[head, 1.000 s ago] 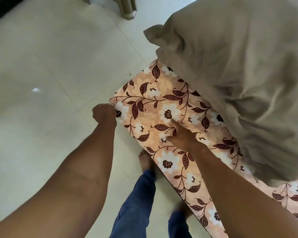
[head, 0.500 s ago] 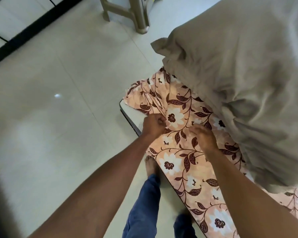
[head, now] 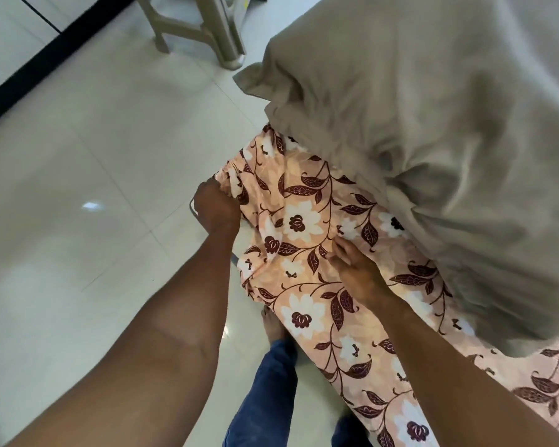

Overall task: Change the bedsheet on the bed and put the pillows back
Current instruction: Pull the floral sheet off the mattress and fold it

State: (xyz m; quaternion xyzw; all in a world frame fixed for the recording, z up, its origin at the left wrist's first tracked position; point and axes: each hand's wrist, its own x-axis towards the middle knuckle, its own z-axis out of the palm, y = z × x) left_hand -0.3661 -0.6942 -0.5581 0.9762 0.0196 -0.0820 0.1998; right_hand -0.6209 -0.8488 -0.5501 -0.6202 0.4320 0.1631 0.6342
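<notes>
Bedsheet (head: 304, 221) covers the bed's near corner. Half a second ago that corner lay bare; the left hand (head: 215, 204), fingers clenched on the gathered hem, has now drawn it outward over it, while the right hand (head: 355, 266) presses flat, fingers loosely straight. This corner looks nearly fitted. No writing is readable

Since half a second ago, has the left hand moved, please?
Yes. The left hand, gripping the bedsheet, moved outward to the bed corner, away from the pillow.
</notes>
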